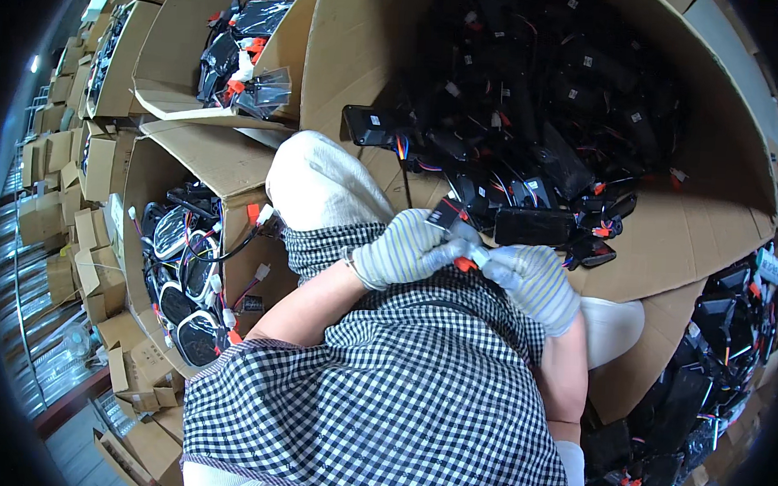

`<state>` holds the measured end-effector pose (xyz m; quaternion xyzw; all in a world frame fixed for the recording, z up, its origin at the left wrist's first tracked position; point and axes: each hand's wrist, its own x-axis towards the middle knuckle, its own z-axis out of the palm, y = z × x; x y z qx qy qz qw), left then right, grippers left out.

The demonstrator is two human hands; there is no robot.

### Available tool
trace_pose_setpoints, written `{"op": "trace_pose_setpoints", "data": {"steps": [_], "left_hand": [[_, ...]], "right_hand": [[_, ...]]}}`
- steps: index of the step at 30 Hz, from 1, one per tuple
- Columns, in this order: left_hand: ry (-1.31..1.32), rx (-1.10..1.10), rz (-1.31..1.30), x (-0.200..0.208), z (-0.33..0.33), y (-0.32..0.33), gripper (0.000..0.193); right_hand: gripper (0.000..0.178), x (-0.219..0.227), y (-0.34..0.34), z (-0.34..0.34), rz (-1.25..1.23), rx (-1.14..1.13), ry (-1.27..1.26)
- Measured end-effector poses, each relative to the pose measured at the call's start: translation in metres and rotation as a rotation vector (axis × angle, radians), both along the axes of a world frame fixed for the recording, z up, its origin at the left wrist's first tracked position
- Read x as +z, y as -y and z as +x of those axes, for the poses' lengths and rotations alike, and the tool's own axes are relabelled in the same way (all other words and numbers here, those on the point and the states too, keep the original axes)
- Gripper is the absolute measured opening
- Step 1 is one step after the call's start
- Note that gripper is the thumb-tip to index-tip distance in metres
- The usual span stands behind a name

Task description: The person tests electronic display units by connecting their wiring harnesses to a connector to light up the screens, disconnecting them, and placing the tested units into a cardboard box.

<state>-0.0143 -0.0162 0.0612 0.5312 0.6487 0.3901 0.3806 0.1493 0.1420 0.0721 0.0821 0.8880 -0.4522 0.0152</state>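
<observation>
**Gloved hands pinch a wired connector over a box of black modules**

Both hands meet above the person's lap, which is covered by a black-and-white checked garment [382, 399]. The left hand [402, 250], in a grey striped knit glove, is curled closed around a small black rectangular part with a white label [447, 214], which sticks up from between its fingers. The right hand [533, 282], in a matching glove, is also closed, its fingertips pinching a small orange plastic connector [465, 264] right where the two hands touch (how much of the connector lies inside the grip cannot be told).

Just beyond the hands stands a large open brown cardboard box [667, 246], tilted toward the person and heaped with black flat electronic modules with coloured wires [551, 120]. One such module [533, 225] lies near the box's front lip, just above the right hand. To the person's left, a smaller open cardboard carton [149, 180] holds white-rimmed black lamp-shaped units with wires [184, 269]. Farther up, another carton [167, 60] holds similar black parts in clear bags.
</observation>
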Motion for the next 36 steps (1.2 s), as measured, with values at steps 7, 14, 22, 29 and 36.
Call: {"op": "trace_pose_setpoints", "data": {"steps": [7, 14, 22, 29, 36], "left_hand": [[-0.096, -0.016, 0.135, -0.012, 0.002, -0.047, 0.031], [-0.175, -0.050, 0.121, -0.021, 0.001, -0.050, 0.029], [-0.165, -0.007, 0.066, -0.015, 0.005, -0.018, 0.020], [-0.285, 0.033, 0.154, -0.013, -0.003, -0.007, 0.021], [0.511, 1.185, 0.023, -0.069, -0.007, 0.001, 0.055]], "right_hand": [[0.033, -0.005, -0.013, 0.008, -0.200, -0.252, -0.083], [0.033, -0.012, -0.014, 0.014, -0.830, -0.339, 0.148], [0.031, -0.025, -0.010, 0.006, -0.566, -0.073, 0.173], [0.026, -0.027, 0.012, -0.011, -0.886, -0.258, 0.269], [0.046, -0.057, 0.011, 0.007, -1.231, -0.480, -0.050]]}}
